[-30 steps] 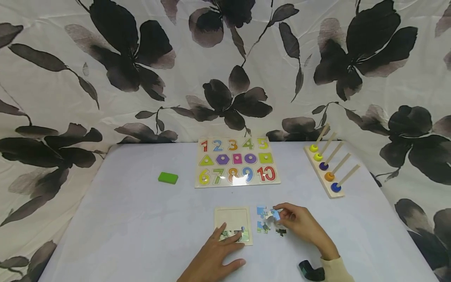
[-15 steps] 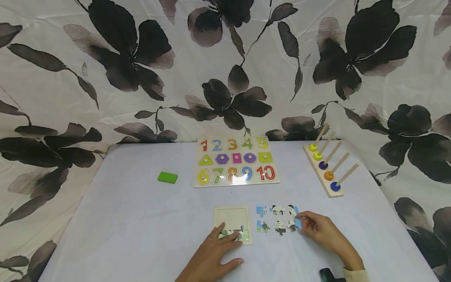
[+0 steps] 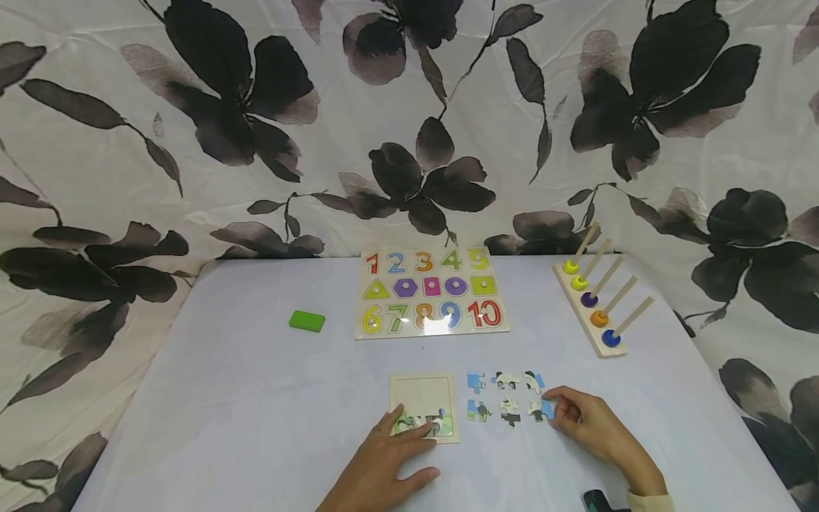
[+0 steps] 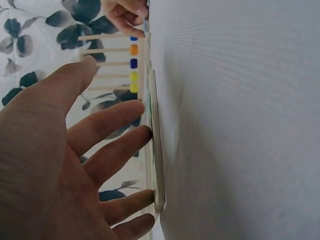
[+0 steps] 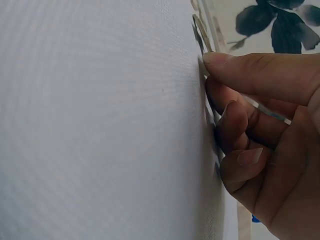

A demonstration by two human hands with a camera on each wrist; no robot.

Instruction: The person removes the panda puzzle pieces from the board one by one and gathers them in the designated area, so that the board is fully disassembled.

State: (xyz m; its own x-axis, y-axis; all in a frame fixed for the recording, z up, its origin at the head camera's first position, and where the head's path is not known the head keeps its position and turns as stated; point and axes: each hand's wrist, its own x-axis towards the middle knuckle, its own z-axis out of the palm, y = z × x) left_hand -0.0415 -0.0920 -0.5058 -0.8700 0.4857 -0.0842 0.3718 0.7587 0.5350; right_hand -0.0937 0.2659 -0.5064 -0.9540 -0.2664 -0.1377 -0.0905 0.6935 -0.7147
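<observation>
My left hand rests with spread, fairly straight fingers on the lower part of a small wooden puzzle tray. Pieces with green and black-and-white print lie along the tray's bottom, partly under those fingers. To the right of the tray, several loose panda jigsaw pieces lie in two rows on the table. My right hand pinches the lower right jigsaw piece at its right edge, thumb and forefinger low to the cloth. In the right wrist view the other fingers curl in beneath.
A number-and-shape board lies at the back middle, with a green block to its left. At the back right stands a wooden peg rack with coloured beads. A black object is by the right sleeve.
My right hand has moved right from the clustered pieces, which now lie spaced in two rows. Lately the lower right piece has parted from the one above. My left hand stays on the tray.
</observation>
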